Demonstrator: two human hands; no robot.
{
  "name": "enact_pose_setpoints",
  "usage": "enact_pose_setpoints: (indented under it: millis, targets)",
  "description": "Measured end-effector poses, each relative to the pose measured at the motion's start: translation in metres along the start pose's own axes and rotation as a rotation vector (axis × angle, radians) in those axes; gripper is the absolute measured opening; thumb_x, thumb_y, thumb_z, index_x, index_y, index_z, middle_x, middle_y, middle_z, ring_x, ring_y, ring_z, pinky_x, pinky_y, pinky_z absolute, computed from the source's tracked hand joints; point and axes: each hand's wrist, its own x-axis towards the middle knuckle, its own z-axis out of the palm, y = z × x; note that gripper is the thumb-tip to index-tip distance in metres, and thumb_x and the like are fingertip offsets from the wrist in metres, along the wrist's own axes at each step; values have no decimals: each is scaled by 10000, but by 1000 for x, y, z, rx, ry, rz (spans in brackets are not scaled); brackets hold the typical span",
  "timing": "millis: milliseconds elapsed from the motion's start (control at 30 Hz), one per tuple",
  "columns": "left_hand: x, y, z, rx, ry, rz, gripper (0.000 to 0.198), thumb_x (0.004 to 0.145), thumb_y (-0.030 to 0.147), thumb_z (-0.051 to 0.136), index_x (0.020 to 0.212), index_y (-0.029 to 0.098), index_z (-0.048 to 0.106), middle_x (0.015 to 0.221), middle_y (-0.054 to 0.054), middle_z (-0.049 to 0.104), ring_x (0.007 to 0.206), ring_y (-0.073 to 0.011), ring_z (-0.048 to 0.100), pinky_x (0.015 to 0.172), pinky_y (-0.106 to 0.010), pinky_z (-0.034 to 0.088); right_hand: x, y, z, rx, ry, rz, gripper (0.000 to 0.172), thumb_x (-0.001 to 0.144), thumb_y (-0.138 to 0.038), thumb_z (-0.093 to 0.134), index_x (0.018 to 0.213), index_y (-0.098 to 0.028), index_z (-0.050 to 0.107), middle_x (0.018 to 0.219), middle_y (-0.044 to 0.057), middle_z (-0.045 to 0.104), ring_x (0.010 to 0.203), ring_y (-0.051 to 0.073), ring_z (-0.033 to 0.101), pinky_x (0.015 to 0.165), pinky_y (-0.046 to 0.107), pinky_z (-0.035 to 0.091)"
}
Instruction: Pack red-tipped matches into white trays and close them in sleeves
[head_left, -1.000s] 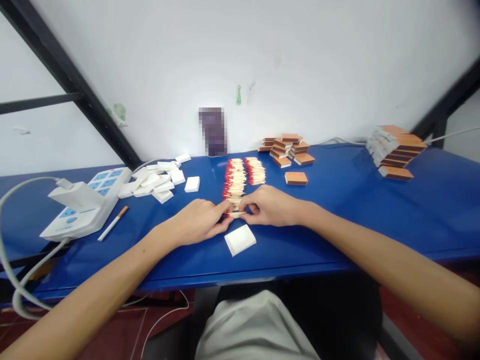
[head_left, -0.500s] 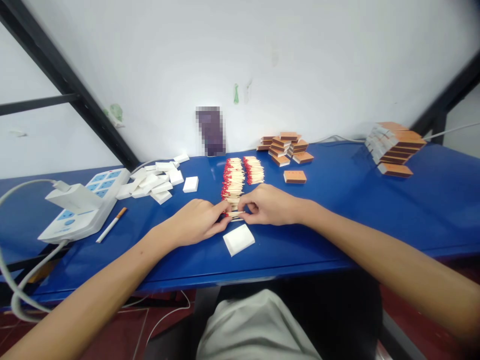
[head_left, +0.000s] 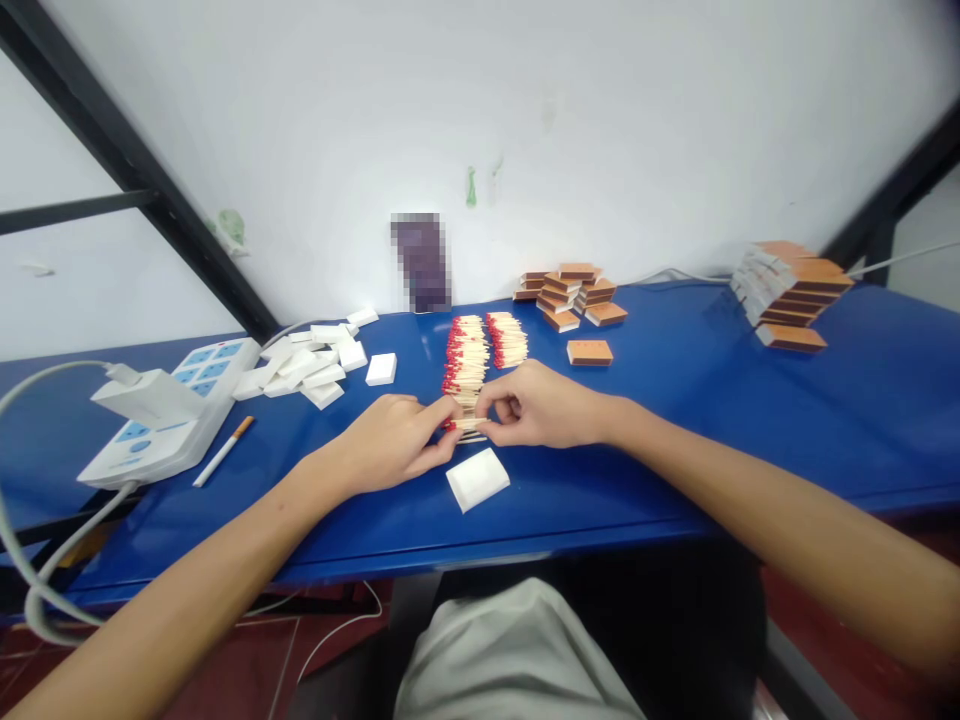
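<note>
Left hand (head_left: 397,440), right hand (head_left: 546,405) pinching matches (head_left: 469,425) — blue table (head_left: 690,400), white wall (head_left: 660,130)

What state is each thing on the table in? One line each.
Held matches: pinched by left fingers, right fingers
Match piles: heads leftward, unburnt
Near white box: lying flat
Other white boxes: heaped, one apart
Orange matchboxes: piled, one apart
Cigarette: lying, unlit
Power strip: adapter plugged in

No text is legible; marks on the power strip (head_left: 215,398), toward the tabletop's (head_left: 750,400) left edge, are too small to read.
</note>
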Motion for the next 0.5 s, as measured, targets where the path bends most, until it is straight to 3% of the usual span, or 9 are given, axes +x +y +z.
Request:
enact_pose_setpoints:
  millis: [300, 500]
  targets:
    - [-2, 4, -2, -20, 138, 125, 238, 986, 303, 397, 897, 176, 578, 523, 41, 448, 467, -143, 452, 508, -249, 309, -4, -4, -5, 255, -99, 83, 140, 809, -257, 672, 821, -131, 733, 611, -23, 611, 560, 82, 530, 526, 185, 415]
    - [-4, 9, -8, -253, 63, 148, 146, 909, 272, 515, 866, 185, 625, 510, 59, 443, 460, -107, 426, 505, -227, 303, -3, -4, -6, 386, -266, 130, 197, 813, -301, 682, 865, -119, 736, 667, 21, 690, 604, 109, 607, 529, 187, 441]
